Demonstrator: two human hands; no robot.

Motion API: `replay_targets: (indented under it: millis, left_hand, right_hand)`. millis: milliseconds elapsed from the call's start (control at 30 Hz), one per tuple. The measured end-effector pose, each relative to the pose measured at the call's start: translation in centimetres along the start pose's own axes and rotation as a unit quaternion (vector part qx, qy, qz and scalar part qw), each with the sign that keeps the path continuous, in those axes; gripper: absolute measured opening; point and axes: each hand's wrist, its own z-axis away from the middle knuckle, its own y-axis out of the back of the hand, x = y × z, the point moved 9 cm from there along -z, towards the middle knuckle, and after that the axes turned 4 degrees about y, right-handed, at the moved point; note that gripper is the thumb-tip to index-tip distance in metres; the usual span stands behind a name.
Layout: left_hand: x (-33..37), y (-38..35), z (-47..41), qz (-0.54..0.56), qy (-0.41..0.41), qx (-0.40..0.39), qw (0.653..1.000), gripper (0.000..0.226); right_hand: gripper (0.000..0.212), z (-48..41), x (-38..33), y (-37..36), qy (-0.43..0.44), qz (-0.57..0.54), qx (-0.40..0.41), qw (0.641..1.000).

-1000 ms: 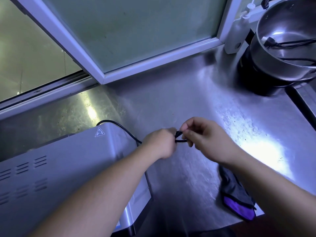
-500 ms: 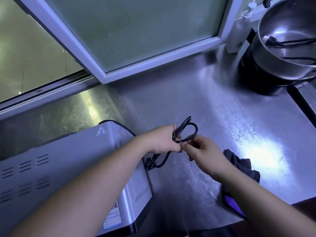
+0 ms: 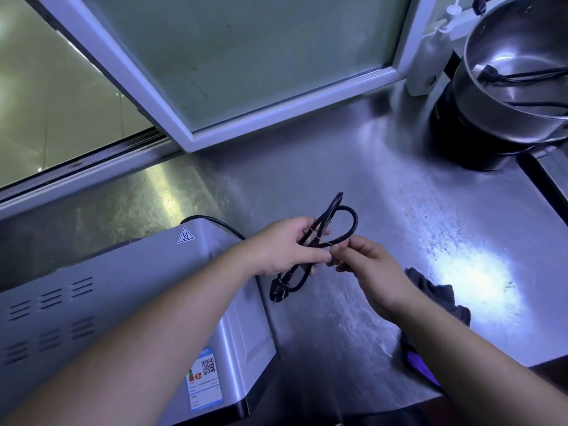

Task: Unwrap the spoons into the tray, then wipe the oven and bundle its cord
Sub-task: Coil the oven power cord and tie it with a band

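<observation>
The silver oven (image 3: 129, 302) stands at the left on the steel counter (image 3: 384, 210). Its black cord (image 3: 347, 216) leaves the oven's back corner and is folded into loops. My left hand (image 3: 285, 247) grips the looped cord at its middle, above the counter. A thin yellowish band (image 3: 322, 241) crosses the loops there. My right hand (image 3: 365, 269) pinches that band beside the left thumb. The plug (image 3: 278, 292) hangs below my left hand. A dark cloth (image 3: 436, 293) with a purple part lies under my right forearm.
A sliding window with a white frame (image 3: 276, 115) runs along the back of the counter. A steel pot (image 3: 516, 72) holding another black cable sits on a black base at the far right. A white bottle (image 3: 430, 66) stands beside it. The counter's front edge is bottom right.
The cord went from a small bunch between both hands to raised loops with the plug hanging down. My right hand moved below the loops and now pinches the band.
</observation>
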Motion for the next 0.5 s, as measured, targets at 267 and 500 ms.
replay_targets:
  millis: [267,500]
  left_hand:
    - [0.7,1.9,0.3,0.092,-0.003,0.027,0.995,0.039]
    - [0.5,2.0,0.4,0.026,0.017,0.038,0.999,0.017]
  right_hand:
    - [0.029,0.6,0.7,-1.1,-0.048,-0.14,-0.013,0.989]
    - [0.023,2.1,2.1,-2.2,-0.204,-0.281,-0.002,0.938]
